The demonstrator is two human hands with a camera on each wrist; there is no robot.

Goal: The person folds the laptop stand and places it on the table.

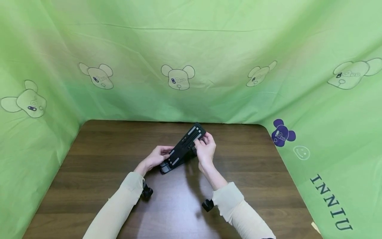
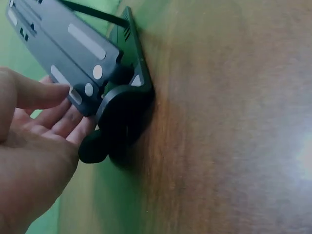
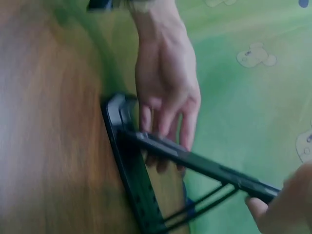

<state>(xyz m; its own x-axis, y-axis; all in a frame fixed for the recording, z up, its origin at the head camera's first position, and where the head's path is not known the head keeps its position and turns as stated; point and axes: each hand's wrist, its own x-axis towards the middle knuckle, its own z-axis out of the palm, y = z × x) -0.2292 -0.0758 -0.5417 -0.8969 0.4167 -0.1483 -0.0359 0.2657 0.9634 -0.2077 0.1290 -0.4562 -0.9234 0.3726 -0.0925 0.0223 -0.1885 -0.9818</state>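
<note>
A black folding stand (image 1: 182,147) is propped open at an angle over the table, its upper panel dotted with grey pads. My left hand (image 1: 156,156) pinches the panel near its lower, hinged end, with the thumb (image 2: 46,92) on the padded face and the fingers behind. The right hand (image 1: 206,149) grips the panel's raised far end from the right side. Thin support struts (image 3: 202,207) run between the panel and the slotted base (image 3: 134,175) in the right wrist view. A rounded, curled lip shows at the base's near end in the left wrist view.
A brown wood-grain table (image 1: 98,186) lies under the stand. Green cloth (image 1: 179,39) printed with bear heads hangs behind it and along both sides. Black wrist devices (image 1: 147,192) sit at both cuffs.
</note>
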